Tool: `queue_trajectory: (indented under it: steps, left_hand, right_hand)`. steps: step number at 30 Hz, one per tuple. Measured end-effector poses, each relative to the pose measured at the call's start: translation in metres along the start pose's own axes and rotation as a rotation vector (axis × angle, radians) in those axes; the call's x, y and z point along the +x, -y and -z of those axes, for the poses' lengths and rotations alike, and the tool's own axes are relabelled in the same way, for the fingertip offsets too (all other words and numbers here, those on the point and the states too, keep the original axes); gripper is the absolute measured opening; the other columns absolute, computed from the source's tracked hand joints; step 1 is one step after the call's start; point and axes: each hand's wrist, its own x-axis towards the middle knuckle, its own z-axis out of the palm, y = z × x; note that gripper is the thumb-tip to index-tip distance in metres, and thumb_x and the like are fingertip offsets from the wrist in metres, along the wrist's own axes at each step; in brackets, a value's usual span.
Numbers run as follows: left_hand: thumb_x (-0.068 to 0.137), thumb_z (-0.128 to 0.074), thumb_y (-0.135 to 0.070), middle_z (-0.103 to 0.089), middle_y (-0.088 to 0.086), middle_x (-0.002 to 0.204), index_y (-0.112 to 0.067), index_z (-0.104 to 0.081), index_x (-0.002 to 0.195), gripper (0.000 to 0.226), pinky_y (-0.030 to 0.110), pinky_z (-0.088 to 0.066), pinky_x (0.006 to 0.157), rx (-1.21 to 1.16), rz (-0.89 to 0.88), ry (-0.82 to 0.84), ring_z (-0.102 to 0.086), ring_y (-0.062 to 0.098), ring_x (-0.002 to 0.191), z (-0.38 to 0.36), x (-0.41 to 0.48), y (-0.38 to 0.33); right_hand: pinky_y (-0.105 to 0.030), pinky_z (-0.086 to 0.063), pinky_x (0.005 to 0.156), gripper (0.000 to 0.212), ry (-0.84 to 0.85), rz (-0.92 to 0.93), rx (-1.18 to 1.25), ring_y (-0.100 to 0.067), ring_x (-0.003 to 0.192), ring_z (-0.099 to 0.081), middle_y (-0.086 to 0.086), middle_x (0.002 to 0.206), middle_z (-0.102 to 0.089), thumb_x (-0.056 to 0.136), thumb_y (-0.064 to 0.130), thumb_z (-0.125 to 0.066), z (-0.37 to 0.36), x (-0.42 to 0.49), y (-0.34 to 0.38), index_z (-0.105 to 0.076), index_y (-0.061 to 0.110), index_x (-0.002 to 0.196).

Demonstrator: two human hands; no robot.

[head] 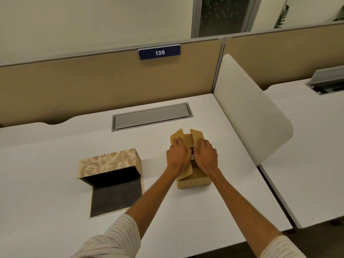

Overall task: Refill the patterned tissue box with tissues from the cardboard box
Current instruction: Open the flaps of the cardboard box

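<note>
The patterned tissue box (109, 162), beige with gold leaf print, lies on the white desk left of centre. Its side faces me, open, with a dark interior and a dark-lined flap (115, 199) folded down flat on the desk. To its right stands the small brown cardboard box (193, 180) with its top flaps raised. My left hand (177, 155) and my right hand (205, 155) rest side by side on top of it, fingers on the flaps and reaching into the opening. No tissues are visible; the box's inside is hidden by my hands.
A grey cable hatch (151, 116) is set into the white desk (55, 183) behind the boxes. A tan partition with a blue "139" sign (159, 52) runs along the back. A white side divider (247, 112) borders the desk at right, with another desk beyond it.
</note>
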Motion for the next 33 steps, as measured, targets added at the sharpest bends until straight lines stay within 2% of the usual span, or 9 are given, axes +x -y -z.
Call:
queue_trajectory:
  steps: [8,10,12,15,19,22,26,30,33]
  left_hand:
    - [0.104,-0.034,-0.019,-0.068,0.016,0.1,-0.003,-0.045,0.129,0.032,0.045,-0.058,0.071,-0.167,-0.004,-0.11,-0.068,0.036,0.081,0.012,0.0,0.017]
    - [0.104,-0.033,-0.018,-0.067,0.012,0.082,-0.004,-0.046,0.129,0.031,0.038,-0.054,0.06,-0.25,-0.005,-0.112,-0.067,0.03,0.07,0.012,-0.002,0.027]
    - [0.105,-0.032,-0.019,-0.063,0.004,0.071,-0.007,-0.047,0.132,0.033,0.025,-0.044,0.05,-0.341,-0.006,-0.119,-0.06,0.018,0.057,0.011,-0.004,0.04]
    - [0.106,-0.03,-0.022,-0.066,0.003,0.084,-0.009,-0.047,0.135,0.035,0.018,-0.046,0.055,-0.469,-0.018,-0.135,-0.057,0.005,0.062,0.01,-0.006,0.055]
    - [0.107,-0.033,-0.023,-0.065,-0.005,0.114,-0.014,-0.037,0.147,0.041,0.03,-0.056,0.081,-0.611,-0.036,-0.134,-0.066,0.012,0.092,0.009,-0.011,0.072]
    - [0.105,-0.04,-0.022,-0.052,-0.011,0.124,-0.016,-0.023,0.154,0.052,0.029,-0.052,0.083,-0.573,-0.024,-0.138,-0.061,0.008,0.1,0.014,-0.011,0.085]
    - [0.103,-0.045,-0.024,-0.057,0.009,0.138,-0.012,-0.041,0.146,0.045,0.038,-0.054,0.091,-0.393,0.03,-0.06,-0.065,0.029,0.112,0.014,-0.011,0.1]
    - [0.1,-0.048,-0.038,-0.03,0.016,0.158,-0.012,-0.04,0.146,0.053,0.047,-0.046,0.105,-0.268,0.138,0.091,-0.051,0.038,0.13,0.003,-0.013,0.09]
    - [0.098,-0.052,-0.043,-0.039,0.019,0.149,-0.004,-0.042,0.134,0.054,0.048,-0.047,0.1,-0.335,0.15,0.101,-0.053,0.041,0.125,-0.01,-0.014,0.075]
  right_hand:
    - [-0.038,-0.054,0.077,0.036,-0.115,0.12,-0.058,-0.028,0.089,-0.065,-0.014,0.108,-0.066,0.103,0.027,-0.034,0.018,0.007,-0.014,-0.05,0.007,0.128]
    - [-0.037,-0.053,0.068,0.034,-0.107,0.127,-0.061,-0.028,0.082,-0.065,-0.013,0.101,-0.069,0.102,0.022,-0.037,0.026,0.013,-0.02,-0.05,0.007,0.129]
    - [-0.029,-0.044,0.051,0.038,-0.089,0.117,-0.058,-0.024,0.064,-0.06,-0.011,0.087,-0.069,0.098,0.012,-0.044,0.035,0.019,-0.03,-0.044,0.007,0.135]
    - [-0.023,-0.026,0.041,0.054,-0.063,0.061,-0.044,-0.012,0.047,-0.041,-0.007,0.067,-0.055,0.093,0.001,-0.046,0.045,0.025,-0.05,-0.031,0.009,0.145]
    - [-0.037,-0.048,0.058,0.056,0.017,0.024,-0.062,-0.025,0.066,-0.056,-0.014,0.082,-0.061,0.096,0.007,-0.04,0.049,0.029,-0.075,-0.023,0.015,0.149]
    - [-0.036,-0.042,0.061,0.051,0.026,-0.023,-0.063,-0.025,0.069,-0.053,-0.011,0.084,-0.058,0.097,0.007,-0.036,0.044,0.031,-0.085,-0.029,0.016,0.146]
    - [-0.046,-0.05,0.077,0.045,0.055,-0.07,-0.002,-0.033,0.088,-0.06,-0.019,0.107,-0.061,0.102,0.02,-0.033,0.032,0.028,-0.085,-0.028,0.016,0.146]
    - [-0.051,-0.046,0.092,0.049,0.128,-0.128,0.025,-0.04,0.108,-0.057,-0.022,0.131,-0.049,0.103,0.033,-0.027,0.02,0.017,-0.082,-0.019,0.017,0.149]
    - [-0.058,-0.034,0.105,0.05,0.169,-0.165,0.007,-0.04,0.126,-0.046,-0.02,0.146,-0.037,0.103,0.038,-0.019,0.01,0.015,-0.081,-0.02,0.018,0.149]
